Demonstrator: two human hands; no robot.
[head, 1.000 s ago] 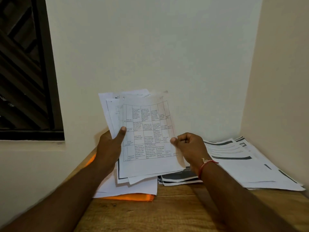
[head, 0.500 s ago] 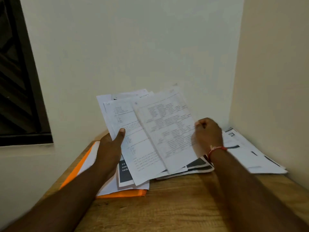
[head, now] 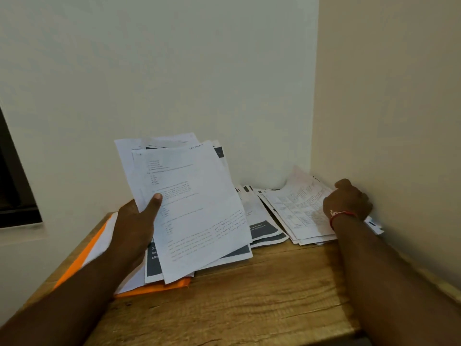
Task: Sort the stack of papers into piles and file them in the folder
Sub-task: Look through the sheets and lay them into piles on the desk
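1 orange folder (head: 159,287) lies on 1 wooden table (head: 237,303), with 1 layer of white sheets (head: 106,236) resting on it and 1 fanned sheaf of papers (head: 197,208) held above it. To the folder's right lie 2 piles: 1 dark-banded pile (head: 264,228) just beside it, and 1 corner pile (head: 306,239) farther right, topped by 1 gridded sheet (head: 299,203). 2 hands show: 1 left hand (head: 134,231) over the folder and 1 right hand (head: 349,201) well to its right, wearing 1 red thread bracelet (head: 341,214).
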